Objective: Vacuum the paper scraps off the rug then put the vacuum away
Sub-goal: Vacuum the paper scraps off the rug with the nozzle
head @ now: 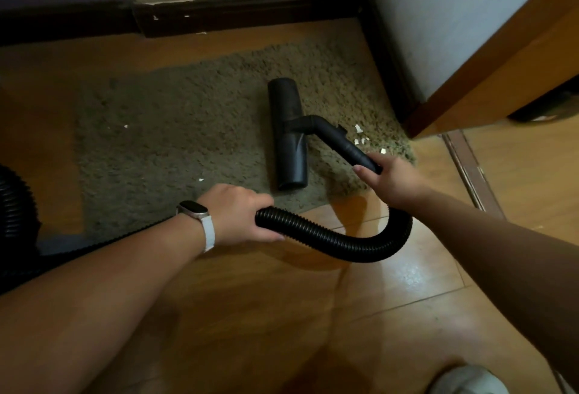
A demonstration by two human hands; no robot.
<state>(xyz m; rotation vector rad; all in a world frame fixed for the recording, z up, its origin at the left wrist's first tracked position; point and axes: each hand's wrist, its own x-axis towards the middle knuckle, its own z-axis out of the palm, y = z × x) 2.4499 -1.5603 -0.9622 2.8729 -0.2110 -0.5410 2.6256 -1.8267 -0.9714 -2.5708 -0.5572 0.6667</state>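
Note:
A shaggy grey-green rug (188, 130) lies on the wooden floor. The black vacuum floor head (286, 133) rests flat on its right part. My right hand (388, 180) grips the rigid black tube (344, 143) that leads to the head. My left hand (241, 215) grips the ribbed black hose (338, 240), which loops between both hands. White paper scraps (360, 135) lie on the rug just right of the tube. Single scraps lie at the rug's left (126, 126) and near its front edge (200, 179).
A dark baseboard (250, 14) runs along the wall behind the rug. A wooden door frame (488, 80) stands at the right. More ribbed hose (14, 202) bulges at the far left edge. A grey shoe tip (466, 381) shows at the bottom right.

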